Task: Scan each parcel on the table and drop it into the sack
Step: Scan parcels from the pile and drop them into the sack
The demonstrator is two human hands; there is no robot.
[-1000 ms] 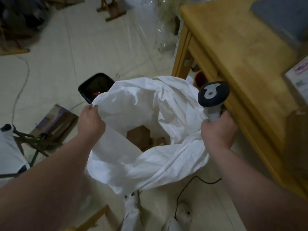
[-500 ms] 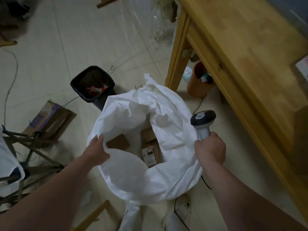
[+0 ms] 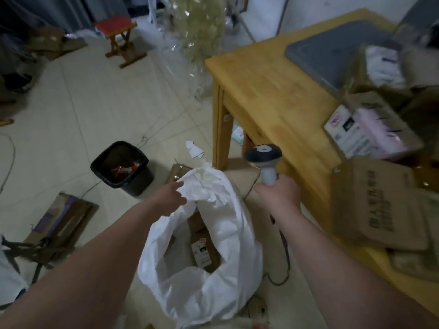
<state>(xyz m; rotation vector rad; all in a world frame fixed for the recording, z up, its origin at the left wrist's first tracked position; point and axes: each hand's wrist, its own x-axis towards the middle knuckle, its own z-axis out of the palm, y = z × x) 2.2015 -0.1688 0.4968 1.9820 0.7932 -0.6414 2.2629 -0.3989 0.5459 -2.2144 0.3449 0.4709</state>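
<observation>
A white sack (image 3: 202, 290) stands open on the floor beside the wooden table (image 3: 273, 91). Brown parcels (image 3: 204, 248) lie inside it, one with a white label facing up. My left hand (image 3: 169, 198) holds the sack's far rim. My right hand (image 3: 279, 197) grips the handle of a grey barcode scanner (image 3: 263, 156), held upright by the table's front edge. On the table lie a cardboard parcel with printed lettering (image 3: 375, 203) and a labelled parcel with pink wrapping (image 3: 370, 129).
A black waste bin (image 3: 122, 166) stands on the tiled floor left of the sack. Flattened cardboard (image 3: 63, 217) lies at the left. A small wooden stool (image 3: 121, 36) is at the back. A grey mat (image 3: 332, 51) covers the table's far part. A cable (image 3: 282, 262) trails on the floor.
The view has lifted, bringing the table top and its parcels into sight. My left hand moved from the sack's near left rim to its far rim. The scanner rose towards the table.
</observation>
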